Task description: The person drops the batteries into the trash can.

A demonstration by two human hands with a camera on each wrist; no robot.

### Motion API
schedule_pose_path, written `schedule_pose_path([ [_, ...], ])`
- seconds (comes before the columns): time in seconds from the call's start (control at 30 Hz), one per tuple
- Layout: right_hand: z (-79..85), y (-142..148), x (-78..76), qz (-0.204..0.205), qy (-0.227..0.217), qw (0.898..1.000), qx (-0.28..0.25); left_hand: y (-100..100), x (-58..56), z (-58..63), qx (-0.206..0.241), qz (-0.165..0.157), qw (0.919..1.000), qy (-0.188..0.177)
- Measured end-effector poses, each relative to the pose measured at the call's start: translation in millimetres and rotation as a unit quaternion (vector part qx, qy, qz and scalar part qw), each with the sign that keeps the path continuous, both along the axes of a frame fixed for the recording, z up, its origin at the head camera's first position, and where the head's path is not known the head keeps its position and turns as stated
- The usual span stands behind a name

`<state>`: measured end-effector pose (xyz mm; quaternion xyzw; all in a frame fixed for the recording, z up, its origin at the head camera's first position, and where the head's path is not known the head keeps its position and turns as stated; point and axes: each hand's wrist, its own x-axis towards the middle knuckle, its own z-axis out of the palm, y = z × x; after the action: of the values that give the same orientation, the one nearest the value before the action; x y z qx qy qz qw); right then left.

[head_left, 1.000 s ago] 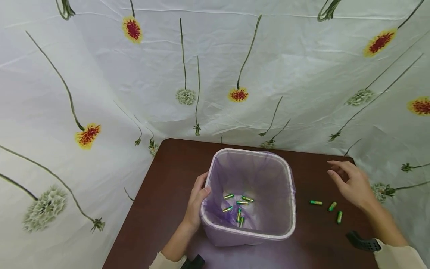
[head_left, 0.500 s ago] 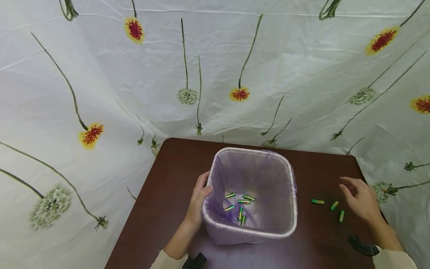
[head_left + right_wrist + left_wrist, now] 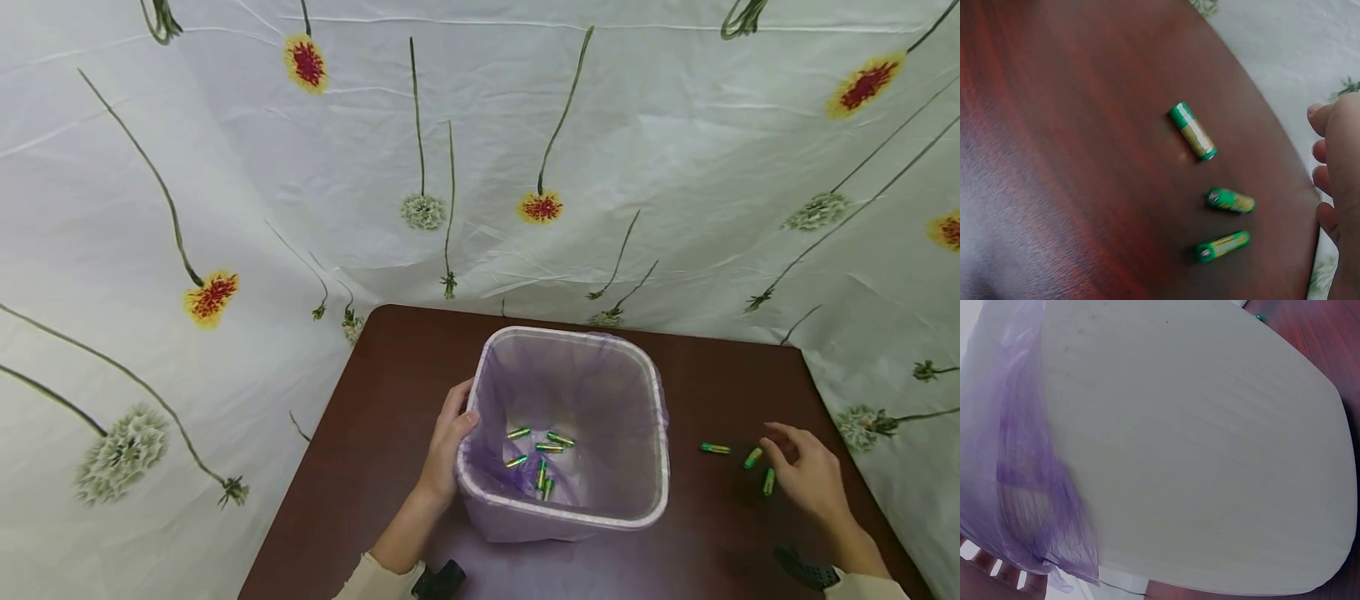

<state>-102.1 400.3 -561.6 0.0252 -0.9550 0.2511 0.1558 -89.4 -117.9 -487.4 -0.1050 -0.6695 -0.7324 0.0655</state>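
Note:
A white trash bin (image 3: 577,525) lined with a thin purple bag (image 3: 498,367) stands on the table, with several green and gold batteries (image 3: 550,447) lying on its floor. My left hand (image 3: 444,446) holds the bin's left side, its thumb at the rim; fingertips show beside the bag (image 3: 1022,456) in the left wrist view. To the right of the bin lie three loose batteries (image 3: 715,448), seen closer as one battery (image 3: 1192,131) apart from a pair. Hovering beside them is my right hand (image 3: 810,475), fingers loosely bent, holding nothing.
The dark reddish-brown table (image 3: 390,383) has a rounded far left corner. A white cloth (image 3: 337,167) printed with flowers hangs behind it and along both sides. Dark straps with camera mounts (image 3: 438,579) sit at both wrists.
My right hand has come down and nearer to the loose batteries, from farther back over the table. The left hand keeps its hold on the bin. The view shifts slightly.

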Motion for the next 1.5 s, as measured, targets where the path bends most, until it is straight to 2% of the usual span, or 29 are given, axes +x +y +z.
schedule_pose_path([
  [0.23,-17.0,2,7.1,-0.022,-0.063,0.998,-0.011,0,0.6,1.8,0.008,-0.003,0.9999,-0.005],
  [0.47,-45.2,6,22.0,-0.067,-0.088,0.994,-0.021,-1,1.5,1.7,0.008,-0.008,0.9999,-0.008],
  [0.6,-60.0,2,28.2,-0.105,-0.122,0.986,-0.038,-3,2.0,1.2,0.009,-0.005,0.9999,-0.009],
  [0.73,-66.3,-1,29.7,-0.142,-0.137,0.979,-0.057,-4,1.9,0.0,0.009,-0.009,0.9999,-0.010],
  [0.97,-71.5,1,34.1,-0.180,-0.159,0.969,-0.063,-5,1.9,-0.2,0.010,-0.009,0.9999,-0.005],
  [1.07,-74.0,0,38.9,-0.196,-0.155,0.966,-0.065,-4,2.0,0.2,0.012,-0.012,0.9999,-0.003],
  [1.17,-77.2,-3,42.6,-0.205,-0.117,0.969,-0.067,-2,1.9,0.7,0.015,-0.011,0.9998,0.001],
  [1.3,-77.8,-4,43.7,-0.197,-0.065,0.977,-0.051,0,1.8,1.5,0.014,-0.011,0.9998,0.001],
  [1.5,-68.1,2,39.2,-0.157,-0.073,0.985,-0.026,1,2.3,1.6,0.013,-0.005,0.9999,-0.008],
])
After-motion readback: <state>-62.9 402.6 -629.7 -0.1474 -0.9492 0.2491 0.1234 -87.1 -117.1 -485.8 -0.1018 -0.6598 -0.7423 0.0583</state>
